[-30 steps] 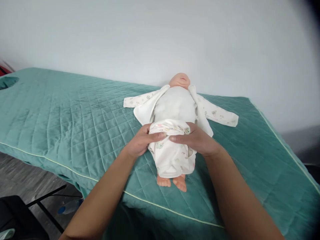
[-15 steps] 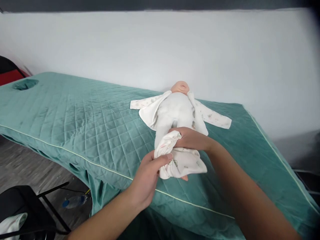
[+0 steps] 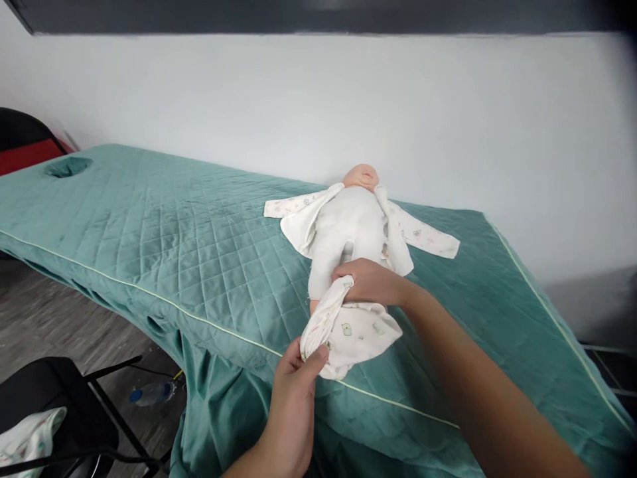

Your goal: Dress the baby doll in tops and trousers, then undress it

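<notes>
A baby doll (image 3: 351, 212) in a white outfit lies on its back on the green quilted bed. Its printed baby jacket (image 3: 430, 239) is spread open with both sleeves stretched outward. White printed baby pants (image 3: 365, 335) are bunched at the doll's feet, over the bed's front edge. My left hand (image 3: 298, 378) pinches their lower end between thumb and fingers. At the upper edge, beside the doll's lower legs, my right hand (image 3: 371, 282) is closed on the same cloth. Its fingertips are partly hidden, and the cloth covers the doll's feet.
The green bed cover (image 3: 199, 245) has a face hole (image 3: 68, 166) at the far left. A white wall (image 3: 223, 106) stands behind. On the floor at lower left are a black chair (image 3: 54, 392) holding a printed cloth (image 3: 32, 438), and a plastic bottle (image 3: 152, 394).
My left hand has moved down and toward me, drawing the pants' lower end out. My right hand has shifted slightly lower. More of the doll's lower leg shows, and the view has tilted a little.
</notes>
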A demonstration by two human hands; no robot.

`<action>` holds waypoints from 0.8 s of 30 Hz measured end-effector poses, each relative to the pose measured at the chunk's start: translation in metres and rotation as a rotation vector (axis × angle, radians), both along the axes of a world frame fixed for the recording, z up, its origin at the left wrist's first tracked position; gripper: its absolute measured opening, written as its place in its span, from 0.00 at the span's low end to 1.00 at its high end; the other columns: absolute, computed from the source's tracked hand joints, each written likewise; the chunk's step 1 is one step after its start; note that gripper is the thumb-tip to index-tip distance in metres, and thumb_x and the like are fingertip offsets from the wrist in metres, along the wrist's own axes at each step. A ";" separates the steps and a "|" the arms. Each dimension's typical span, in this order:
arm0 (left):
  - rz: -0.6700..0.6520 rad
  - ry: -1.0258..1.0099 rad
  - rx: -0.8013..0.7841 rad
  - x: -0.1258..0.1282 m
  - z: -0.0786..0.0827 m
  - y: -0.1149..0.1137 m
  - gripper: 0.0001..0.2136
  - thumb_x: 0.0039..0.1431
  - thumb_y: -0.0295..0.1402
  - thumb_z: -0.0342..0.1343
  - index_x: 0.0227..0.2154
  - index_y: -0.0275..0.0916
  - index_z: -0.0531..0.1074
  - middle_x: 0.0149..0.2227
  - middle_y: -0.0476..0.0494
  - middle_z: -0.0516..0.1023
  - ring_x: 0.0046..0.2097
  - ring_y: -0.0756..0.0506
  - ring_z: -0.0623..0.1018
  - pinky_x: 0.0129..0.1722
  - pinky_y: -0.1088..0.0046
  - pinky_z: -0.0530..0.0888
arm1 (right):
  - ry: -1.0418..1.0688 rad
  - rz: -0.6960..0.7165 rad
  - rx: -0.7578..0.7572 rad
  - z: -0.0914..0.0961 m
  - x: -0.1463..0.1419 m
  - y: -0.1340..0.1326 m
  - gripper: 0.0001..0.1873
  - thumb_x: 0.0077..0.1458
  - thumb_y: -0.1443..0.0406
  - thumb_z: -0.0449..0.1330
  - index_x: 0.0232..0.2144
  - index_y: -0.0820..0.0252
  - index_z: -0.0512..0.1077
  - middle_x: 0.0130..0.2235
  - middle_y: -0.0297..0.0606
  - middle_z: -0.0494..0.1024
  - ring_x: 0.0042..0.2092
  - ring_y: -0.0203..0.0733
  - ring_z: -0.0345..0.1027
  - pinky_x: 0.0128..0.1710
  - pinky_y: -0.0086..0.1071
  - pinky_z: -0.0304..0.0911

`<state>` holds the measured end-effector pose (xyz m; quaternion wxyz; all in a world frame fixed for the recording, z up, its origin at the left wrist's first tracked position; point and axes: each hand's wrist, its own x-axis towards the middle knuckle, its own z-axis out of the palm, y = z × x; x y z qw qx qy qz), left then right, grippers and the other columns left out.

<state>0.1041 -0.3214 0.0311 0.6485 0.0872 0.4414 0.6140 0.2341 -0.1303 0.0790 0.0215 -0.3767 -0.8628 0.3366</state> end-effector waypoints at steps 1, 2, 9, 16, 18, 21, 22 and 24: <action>-0.002 0.022 0.001 -0.005 -0.006 0.000 0.19 0.53 0.41 0.67 0.46 0.38 0.79 0.46 0.40 0.82 0.48 0.42 0.78 0.51 0.66 0.71 | -0.009 0.001 0.019 -0.001 0.000 0.000 0.07 0.49 0.59 0.67 0.28 0.55 0.76 0.34 0.36 0.81 0.37 0.47 0.73 0.37 0.37 0.63; -0.011 0.054 0.004 -0.012 -0.012 0.001 0.18 0.54 0.41 0.67 0.45 0.38 0.78 0.45 0.41 0.82 0.47 0.43 0.78 0.50 0.67 0.71 | -0.012 0.000 0.034 -0.003 -0.001 0.000 0.08 0.50 0.58 0.67 0.28 0.56 0.77 0.34 0.37 0.81 0.37 0.48 0.74 0.37 0.37 0.63; -0.164 0.435 0.031 -0.045 -0.025 0.014 0.16 0.57 0.46 0.64 0.37 0.37 0.75 0.36 0.47 0.76 0.40 0.47 0.71 0.40 0.72 0.66 | -0.028 0.002 0.064 -0.006 -0.004 -0.003 0.10 0.52 0.58 0.67 0.24 0.58 0.76 0.32 0.38 0.80 0.36 0.45 0.73 0.36 0.36 0.63; -0.373 0.579 0.091 -0.059 -0.015 0.029 0.16 0.59 0.47 0.61 0.36 0.37 0.73 0.34 0.48 0.72 0.38 0.47 0.68 0.38 0.72 0.63 | 0.015 -0.025 -0.011 -0.002 -0.002 -0.005 0.07 0.52 0.60 0.65 0.28 0.58 0.76 0.35 0.37 0.80 0.40 0.48 0.73 0.39 0.37 0.65; -0.422 0.588 0.123 -0.063 -0.014 0.034 0.16 0.59 0.47 0.60 0.36 0.37 0.72 0.34 0.48 0.72 0.38 0.47 0.68 0.38 0.72 0.63 | 0.044 -0.053 -0.070 -0.001 0.000 -0.005 0.07 0.51 0.60 0.65 0.29 0.57 0.75 0.35 0.36 0.80 0.40 0.48 0.73 0.38 0.36 0.66; -0.448 0.591 0.209 -0.068 -0.018 0.042 0.16 0.61 0.47 0.59 0.37 0.37 0.71 0.34 0.48 0.71 0.38 0.47 0.68 0.38 0.72 0.63 | 0.086 -0.070 -0.123 0.000 0.004 -0.004 0.09 0.50 0.58 0.66 0.32 0.56 0.76 0.37 0.35 0.80 0.42 0.49 0.73 0.39 0.37 0.67; -0.457 0.596 0.245 -0.070 -0.020 0.045 0.15 0.61 0.47 0.58 0.37 0.38 0.71 0.34 0.48 0.71 0.38 0.47 0.68 0.38 0.72 0.64 | 0.098 -0.071 -0.132 0.000 0.005 -0.004 0.10 0.51 0.58 0.66 0.33 0.56 0.76 0.37 0.35 0.80 0.42 0.49 0.73 0.40 0.37 0.67; -0.493 0.606 0.318 -0.075 -0.024 0.052 0.15 0.62 0.46 0.58 0.38 0.38 0.72 0.36 0.48 0.72 0.39 0.47 0.69 0.39 0.72 0.65 | 0.126 -0.071 -0.153 -0.001 0.007 -0.003 0.12 0.50 0.56 0.67 0.35 0.56 0.77 0.38 0.35 0.80 0.43 0.49 0.73 0.41 0.37 0.68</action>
